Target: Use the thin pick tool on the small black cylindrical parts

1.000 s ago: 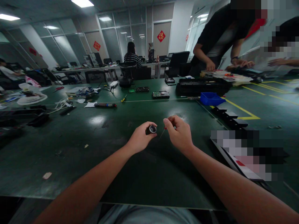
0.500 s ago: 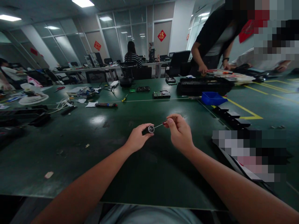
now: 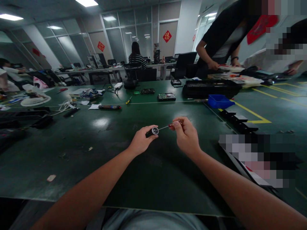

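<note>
Above the middle of the green table, my left hand (image 3: 140,140) is closed around a short black cylinder (image 3: 149,133), its round silver-rimmed end (image 3: 155,131) turned to the right. My right hand (image 3: 187,135) grips a screwdriver (image 3: 170,125) by its reddish, see-through handle. The thin metal shaft points left, and its tip meets the cylinder's open end. Whether the tip sits on a screw inside is too small to tell. My left fingers hide much of the cylinder's body.
On the green table (image 3: 79,159) lie a dark rod-shaped tool (image 3: 109,107), a yellow screwdriver (image 3: 129,100), opened hard drives (image 3: 166,96) and a blue bin (image 3: 219,101). Black parts (image 3: 240,121) line the right side. A co-worker (image 3: 219,48) stands at the far right, hands over a pale part.
My right hand's fingers have shifted slightly on the screwdriver handle, showing more of it. The cylinder stays in place in my left hand. The standing co-worker's hands have moved at the pale part.
</note>
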Demonstrator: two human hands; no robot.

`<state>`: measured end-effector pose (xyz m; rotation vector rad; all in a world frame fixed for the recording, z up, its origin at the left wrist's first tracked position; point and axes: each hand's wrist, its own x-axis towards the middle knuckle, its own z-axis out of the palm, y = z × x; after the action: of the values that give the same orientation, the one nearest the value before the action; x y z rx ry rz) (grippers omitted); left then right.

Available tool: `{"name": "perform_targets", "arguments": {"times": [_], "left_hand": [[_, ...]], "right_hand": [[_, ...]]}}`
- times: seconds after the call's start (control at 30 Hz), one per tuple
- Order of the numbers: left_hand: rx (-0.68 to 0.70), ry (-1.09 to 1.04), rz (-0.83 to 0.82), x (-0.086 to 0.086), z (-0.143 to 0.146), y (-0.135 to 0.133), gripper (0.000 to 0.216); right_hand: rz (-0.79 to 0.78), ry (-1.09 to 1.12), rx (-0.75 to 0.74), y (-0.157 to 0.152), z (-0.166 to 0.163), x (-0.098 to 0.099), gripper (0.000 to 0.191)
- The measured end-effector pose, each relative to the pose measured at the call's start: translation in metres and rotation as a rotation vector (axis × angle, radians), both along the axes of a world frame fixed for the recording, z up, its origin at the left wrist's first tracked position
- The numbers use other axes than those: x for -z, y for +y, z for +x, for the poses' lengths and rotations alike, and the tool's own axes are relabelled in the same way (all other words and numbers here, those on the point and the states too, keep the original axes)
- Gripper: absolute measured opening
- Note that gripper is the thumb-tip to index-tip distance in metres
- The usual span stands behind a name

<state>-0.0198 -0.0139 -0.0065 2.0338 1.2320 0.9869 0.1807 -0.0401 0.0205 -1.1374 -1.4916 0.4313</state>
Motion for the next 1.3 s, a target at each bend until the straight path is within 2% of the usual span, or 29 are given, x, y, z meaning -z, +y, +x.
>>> {"name": "perform_targets", "arguments": {"times": [0.13, 0.23, 0.5, 0.6, 0.73, 0.9, 1.03, 1.17, 1.3], "left_hand": [[0.000, 0.072, 0.055, 0.0002, -0.0025, 0.0003, 0.041], [0.026, 0.096, 0.099, 0.0011, -0.0038, 0.0004, 0.042], [0.038, 0.101, 0.111, 0.0010, -0.0033, 0.0015, 0.040], [0.039, 0.109, 0.123, 0.0011, -0.0026, 0.0018, 0.040], [0.032, 0.110, 0.138, 0.0026, -0.0023, 0.0025, 0.039], [0.031, 0.131, 0.133, 0.0043, -0.0033, 0.0030, 0.040], [0.032, 0.127, 0.138, 0.0046, -0.0036, 0.0029, 0.042], [0.027, 0.130, 0.139, 0.0046, -0.0034, 0.0033, 0.041], [0.025, 0.124, 0.137, 0.0056, -0.0037, 0.0041, 0.041]], "right_hand": [[0.006, -0.181, 0.130, -0.0027, 0.0008, -0.0065, 0.030], [0.012, -0.240, 0.188, -0.0036, 0.0012, -0.0094, 0.037], [0.078, -0.252, -0.010, -0.0046, -0.0003, -0.0071, 0.011], [0.050, -0.241, -0.015, -0.0057, -0.0001, -0.0083, 0.015], [-0.016, -0.281, 0.045, -0.0068, -0.0012, -0.0113, 0.033], [0.012, -0.280, 0.027, -0.0066, -0.0029, -0.0102, 0.024], [-0.031, -0.257, -0.014, -0.0075, -0.0023, -0.0102, 0.026], [-0.036, -0.274, 0.019, -0.0074, -0.0029, -0.0109, 0.033], [-0.027, -0.294, 0.028, -0.0071, -0.0038, -0.0095, 0.028]]}}
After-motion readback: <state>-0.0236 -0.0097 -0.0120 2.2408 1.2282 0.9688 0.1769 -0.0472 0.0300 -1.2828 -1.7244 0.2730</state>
